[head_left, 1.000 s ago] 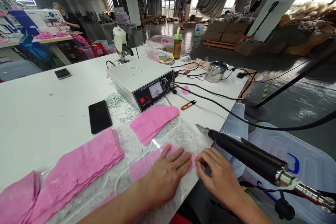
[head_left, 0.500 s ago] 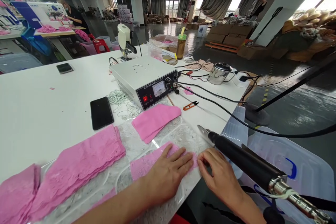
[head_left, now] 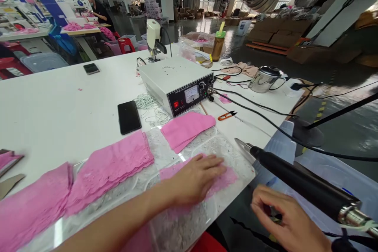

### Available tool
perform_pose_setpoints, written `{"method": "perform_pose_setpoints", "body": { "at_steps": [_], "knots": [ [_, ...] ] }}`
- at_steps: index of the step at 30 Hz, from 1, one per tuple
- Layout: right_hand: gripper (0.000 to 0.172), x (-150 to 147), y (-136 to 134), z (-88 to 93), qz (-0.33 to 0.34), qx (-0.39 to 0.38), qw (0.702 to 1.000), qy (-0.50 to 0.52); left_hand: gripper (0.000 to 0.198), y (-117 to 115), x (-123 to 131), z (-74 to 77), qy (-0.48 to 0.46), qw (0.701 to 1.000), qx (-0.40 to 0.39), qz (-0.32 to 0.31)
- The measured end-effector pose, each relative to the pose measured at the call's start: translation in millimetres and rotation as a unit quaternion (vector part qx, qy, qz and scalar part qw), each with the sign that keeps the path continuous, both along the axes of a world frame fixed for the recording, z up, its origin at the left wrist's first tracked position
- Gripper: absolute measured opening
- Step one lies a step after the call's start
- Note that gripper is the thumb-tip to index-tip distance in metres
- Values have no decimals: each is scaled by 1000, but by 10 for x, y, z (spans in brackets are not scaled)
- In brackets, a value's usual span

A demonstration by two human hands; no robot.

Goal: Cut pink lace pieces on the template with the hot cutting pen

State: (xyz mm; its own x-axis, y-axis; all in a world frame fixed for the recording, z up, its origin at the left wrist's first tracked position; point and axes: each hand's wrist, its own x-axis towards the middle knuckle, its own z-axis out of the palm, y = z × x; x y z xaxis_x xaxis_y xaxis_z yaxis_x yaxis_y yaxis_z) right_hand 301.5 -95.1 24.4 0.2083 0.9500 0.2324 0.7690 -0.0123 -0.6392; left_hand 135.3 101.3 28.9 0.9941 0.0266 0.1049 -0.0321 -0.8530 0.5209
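My left hand (head_left: pixel 197 181) lies flat with fingers stretched on a pink lace fabric piece (head_left: pixel 226 179), pressing it against the clear plastic template sheet (head_left: pixel 236 153). My right hand (head_left: pixel 286 216) is past the table's front edge, apart from the fabric. Its thumb and fingers are curled together; whether anything small is between them cannot be made out. Above that hand, a black-handled cutting tool (head_left: pixel 295 177) points its metal blade over the table corner; neither hand touches it. A folded plain pink fabric piece (head_left: pixel 187 128) lies just behind my left hand.
Pink lace stacks (head_left: pixel 112 165) lie on the left. Behind are a black phone (head_left: pixel 129 117), a control box (head_left: pixel 177 82) with a dial meter, and orange thread snips (head_left: pixel 226 115). A cable (head_left: pixel 262 116) runs past the right edge, above plastic bins (head_left: pixel 321 165). A metal mug (head_left: pixel 265 79) stands farther back.
My right hand has left the fabric's edge and moved right, off the table. My left hand stays on the fabric, its fingers turned further right. The view has swung left.
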Motion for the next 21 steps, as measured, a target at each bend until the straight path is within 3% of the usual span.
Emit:
{"method": "perform_pose_setpoints", "body": {
  "at_steps": [5,12,21],
  "knots": [
    [13,-204,160,37,19,23,999,38,26,103,-288,81,-83,995,-7,49],
    [16,-542,499,-79,97,4,995,26,32,-62,-846,2,-2,994,102,28],
    [19,-529,581,-137,110,-50,990,-69,33,-211,-835,-127,-36,983,178,25]
  ]
}}
